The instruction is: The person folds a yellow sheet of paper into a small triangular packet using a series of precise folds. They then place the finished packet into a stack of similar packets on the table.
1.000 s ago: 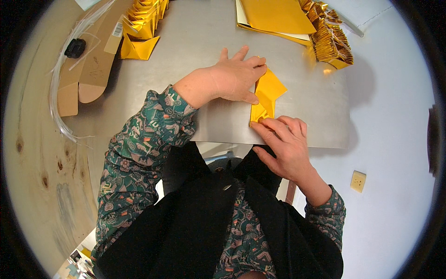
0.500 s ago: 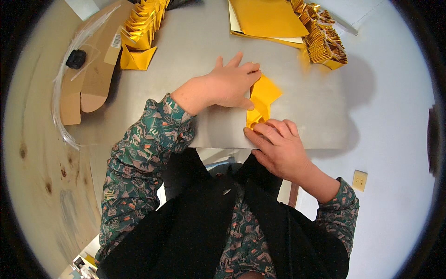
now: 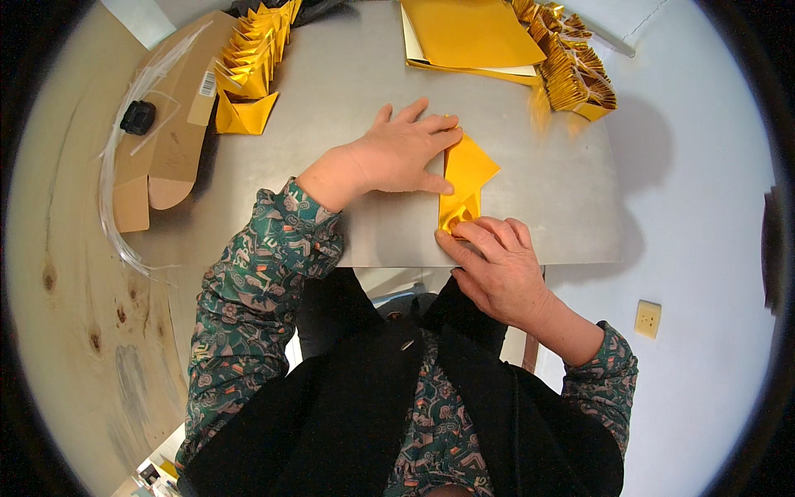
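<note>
A sheet of gold foil paper (image 3: 471, 164), partly folded, lies on the grey metal table near its front edge. My left hand (image 3: 396, 156) is spread out with its fingers apart; its fingertips and thumb rest on the paper's left edge. At the paper's near end, my right hand (image 3: 503, 269) has its fingers curled together over the shiny folded flap (image 3: 458, 214), with the thumb at the lower edge. The right fingertips partly hide that fold.
Gold sheets (image 3: 472, 33) lie stacked at the far side, beside bundles of folded gold pieces (image 3: 571, 70). A row of folded gold shapes (image 3: 248, 74) stands far left. Next to it are a cardboard box (image 3: 170, 145) and clear plastic strands (image 3: 108, 199). A white wall (image 3: 704, 207) borders the right.
The view has shifted slightly. Both hands stay at the gold paper in nearly the same pose, and its folds look much the same.
</note>
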Action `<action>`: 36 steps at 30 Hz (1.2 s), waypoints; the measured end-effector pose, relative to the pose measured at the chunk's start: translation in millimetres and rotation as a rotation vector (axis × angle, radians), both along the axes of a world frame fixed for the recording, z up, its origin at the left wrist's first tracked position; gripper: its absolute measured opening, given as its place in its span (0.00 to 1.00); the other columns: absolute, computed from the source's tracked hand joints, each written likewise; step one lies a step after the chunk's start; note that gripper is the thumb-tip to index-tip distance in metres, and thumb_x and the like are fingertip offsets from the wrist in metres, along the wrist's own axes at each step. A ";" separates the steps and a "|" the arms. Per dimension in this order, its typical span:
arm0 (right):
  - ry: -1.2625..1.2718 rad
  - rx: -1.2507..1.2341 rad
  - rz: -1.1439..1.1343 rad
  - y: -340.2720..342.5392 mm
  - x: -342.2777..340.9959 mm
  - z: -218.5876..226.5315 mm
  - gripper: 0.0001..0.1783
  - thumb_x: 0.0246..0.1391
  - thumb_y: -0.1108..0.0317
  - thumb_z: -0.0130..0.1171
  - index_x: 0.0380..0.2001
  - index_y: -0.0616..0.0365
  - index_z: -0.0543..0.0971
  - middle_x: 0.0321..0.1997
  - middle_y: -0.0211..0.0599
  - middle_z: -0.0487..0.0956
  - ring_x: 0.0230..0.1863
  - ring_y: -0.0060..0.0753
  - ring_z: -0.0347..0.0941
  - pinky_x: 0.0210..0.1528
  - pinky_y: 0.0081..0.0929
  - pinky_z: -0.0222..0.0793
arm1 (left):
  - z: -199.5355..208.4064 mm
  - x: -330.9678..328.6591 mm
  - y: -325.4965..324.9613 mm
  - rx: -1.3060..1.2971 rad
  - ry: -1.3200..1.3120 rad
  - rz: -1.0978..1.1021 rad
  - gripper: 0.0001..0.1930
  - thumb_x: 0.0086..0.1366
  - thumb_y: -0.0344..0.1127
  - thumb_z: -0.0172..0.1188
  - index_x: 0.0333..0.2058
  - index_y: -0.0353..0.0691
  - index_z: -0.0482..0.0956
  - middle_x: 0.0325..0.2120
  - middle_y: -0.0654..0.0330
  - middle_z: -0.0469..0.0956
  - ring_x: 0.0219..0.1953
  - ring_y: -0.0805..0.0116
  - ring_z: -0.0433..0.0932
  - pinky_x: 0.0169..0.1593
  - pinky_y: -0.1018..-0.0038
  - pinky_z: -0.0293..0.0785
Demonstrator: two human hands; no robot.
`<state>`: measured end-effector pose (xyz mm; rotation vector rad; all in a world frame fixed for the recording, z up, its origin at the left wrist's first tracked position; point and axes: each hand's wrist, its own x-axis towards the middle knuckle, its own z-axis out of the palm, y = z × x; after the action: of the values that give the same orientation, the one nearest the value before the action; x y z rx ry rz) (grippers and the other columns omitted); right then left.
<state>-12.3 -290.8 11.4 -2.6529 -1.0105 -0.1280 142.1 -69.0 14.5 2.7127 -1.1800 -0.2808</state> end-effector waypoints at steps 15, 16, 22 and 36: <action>-0.003 0.011 -0.017 1.1 -2.3 -4.4 0.32 0.53 0.66 0.68 0.63 0.48 0.77 0.60 0.31 0.72 0.62 0.39 0.67 0.65 0.45 0.60 | 4.5 7.8 4.8 -0.005 0.055 -0.041 0.50 0.58 0.65 0.70 0.74 0.50 0.65 0.77 0.61 0.58 0.79 0.44 0.48 0.76 0.40 0.47; -0.015 0.017 -0.019 1.1 -2.7 -5.1 0.32 0.53 0.66 0.68 0.64 0.48 0.77 0.60 0.31 0.72 0.62 0.39 0.67 0.65 0.45 0.60 | 2.3 7.8 4.9 -0.010 0.051 -0.038 0.50 0.57 0.66 0.70 0.74 0.52 0.64 0.77 0.62 0.57 0.79 0.45 0.48 0.75 0.39 0.46; -0.034 0.037 -0.036 2.6 -6.1 -7.9 0.35 0.49 0.68 0.70 0.63 0.49 0.78 0.61 0.33 0.73 0.62 0.42 0.68 0.65 0.45 0.61 | -5.1 4.9 6.3 -0.046 0.008 -0.021 0.50 0.57 0.66 0.71 0.74 0.52 0.66 0.77 0.63 0.58 0.79 0.44 0.48 0.76 0.39 0.45; -0.049 0.061 -0.083 5.1 -15.3 -18.0 0.34 0.51 0.67 0.68 0.65 0.50 0.76 0.65 0.33 0.71 0.65 0.41 0.66 0.66 0.47 0.61 | -8.2 1.0 7.2 -0.073 -0.030 -0.002 0.48 0.60 0.68 0.67 0.73 0.52 0.67 0.76 0.62 0.60 0.79 0.45 0.49 0.77 0.41 0.45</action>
<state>-27.6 -285.7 -6.7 -2.6482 -0.8969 -0.2388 143.1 -61.8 6.3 2.6620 -1.1768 -0.1944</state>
